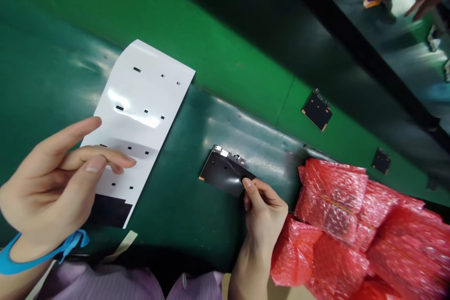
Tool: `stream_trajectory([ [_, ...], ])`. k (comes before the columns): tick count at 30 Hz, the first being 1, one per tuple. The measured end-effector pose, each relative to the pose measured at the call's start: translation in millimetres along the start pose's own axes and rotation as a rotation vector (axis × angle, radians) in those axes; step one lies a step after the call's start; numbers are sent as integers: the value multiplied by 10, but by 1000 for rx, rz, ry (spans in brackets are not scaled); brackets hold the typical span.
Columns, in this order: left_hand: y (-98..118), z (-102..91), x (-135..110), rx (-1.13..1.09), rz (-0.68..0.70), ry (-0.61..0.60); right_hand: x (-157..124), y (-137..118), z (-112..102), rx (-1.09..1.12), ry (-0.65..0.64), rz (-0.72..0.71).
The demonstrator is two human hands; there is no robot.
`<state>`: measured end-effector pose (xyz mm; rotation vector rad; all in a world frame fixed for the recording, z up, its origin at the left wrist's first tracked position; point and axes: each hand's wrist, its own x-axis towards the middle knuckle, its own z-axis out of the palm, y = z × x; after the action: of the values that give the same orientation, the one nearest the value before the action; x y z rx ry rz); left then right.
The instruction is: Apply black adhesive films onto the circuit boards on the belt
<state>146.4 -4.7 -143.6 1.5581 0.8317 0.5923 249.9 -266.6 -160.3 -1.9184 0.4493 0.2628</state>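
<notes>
Your right hand (263, 225) is narrow and pinches the edge of a flat circuit board with black film (221, 173) at six o'clock, perhaps to keep it steady on the green worktop (211, 33). Your left hand (52, 187) is at nine o'clock, with its fingers on a long white paper sheet with small black pieces (140, 103); I cannot tell if it grips. Red bubble-wrap bags (330, 206) lie piled at four o'clock, just beside your right hand.
</notes>
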Motion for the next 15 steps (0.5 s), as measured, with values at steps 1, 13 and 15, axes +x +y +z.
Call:
stream_trajectory([
  [1, -3, 2, 6, -2, 7, -3, 1, -3, 1, 0, -2, -2],
  [13, -83, -14, 15, -59, 16, 9, -3, -3, 0, 28, 4, 25],
  [15, -109, -30, 16, -34, 32, 21, 2, 4, -4, 35, 2, 23],
])
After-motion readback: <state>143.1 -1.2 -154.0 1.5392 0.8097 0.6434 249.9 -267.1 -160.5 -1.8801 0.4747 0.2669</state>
